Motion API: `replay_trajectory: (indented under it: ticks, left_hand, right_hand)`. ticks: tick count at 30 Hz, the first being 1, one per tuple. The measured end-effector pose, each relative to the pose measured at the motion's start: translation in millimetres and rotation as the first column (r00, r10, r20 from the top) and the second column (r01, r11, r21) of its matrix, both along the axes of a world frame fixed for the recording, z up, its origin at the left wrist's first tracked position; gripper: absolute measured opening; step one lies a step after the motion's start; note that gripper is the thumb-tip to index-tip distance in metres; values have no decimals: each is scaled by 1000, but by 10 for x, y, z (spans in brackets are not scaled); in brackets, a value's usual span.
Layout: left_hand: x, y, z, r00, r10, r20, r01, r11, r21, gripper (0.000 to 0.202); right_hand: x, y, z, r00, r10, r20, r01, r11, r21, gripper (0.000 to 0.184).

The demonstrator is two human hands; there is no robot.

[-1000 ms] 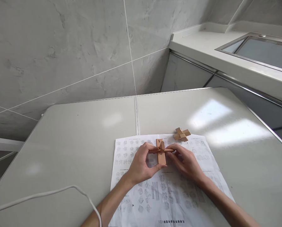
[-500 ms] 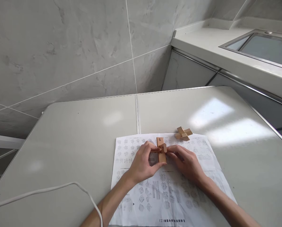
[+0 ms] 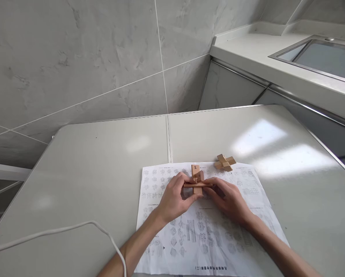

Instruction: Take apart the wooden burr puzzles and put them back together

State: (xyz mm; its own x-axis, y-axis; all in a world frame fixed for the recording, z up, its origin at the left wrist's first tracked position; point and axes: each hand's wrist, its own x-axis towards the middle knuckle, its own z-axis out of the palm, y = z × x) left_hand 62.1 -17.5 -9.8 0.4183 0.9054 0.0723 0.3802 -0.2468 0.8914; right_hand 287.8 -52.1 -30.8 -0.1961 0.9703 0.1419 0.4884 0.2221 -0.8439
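Both my hands meet over a printed sheet of diagrams (image 3: 207, 231) on the grey table (image 3: 103, 169). Between them is a small wooden burr puzzle (image 3: 196, 178) of crossed sticks, one stick marked "2". My left hand (image 3: 174, 198) pinches its left end with thumb and fingers. My right hand (image 3: 227, 198) grips the right end of the horizontal stick. A second, assembled wooden cross puzzle (image 3: 224, 162) lies alone at the sheet's far right corner, a short way beyond my right hand.
A white cable (image 3: 59, 232) runs across the near left of the table toward my left forearm. Grey tiled wall stands behind. A white counter with an inset steel sink (image 3: 314, 57) lies at the back right, past the table edge.
The puzzle has been turned in my fingers: the upright stick marked "2" now shows shorter and the horizontal stick sits lower across it. Both hands stayed in place.
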Motion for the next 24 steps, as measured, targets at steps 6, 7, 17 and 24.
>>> replay_trajectory:
  ticks: [6,7,17,24]
  left_hand:
    - [-1,9,4,999,6,35,-8,999,35,23]
    - [-2,12,5,999,6,41,-8,999,38,22]
    - [-18,12,-35,995,3,101,-8,999,50,25]
    - [-27,34,17,983,-17,182,22,999,-25,27]
  right_hand:
    - [0,1,17,999,30,-14,-30,1000,-3,12]
    - [-3,4,27,999,32,-26,-32,999,-3,12]
    - [-15,19,95,988,35,-154,-39,999,-27,11]
    - [-15,12,117,966,27,-259,-44,997,-62,12]
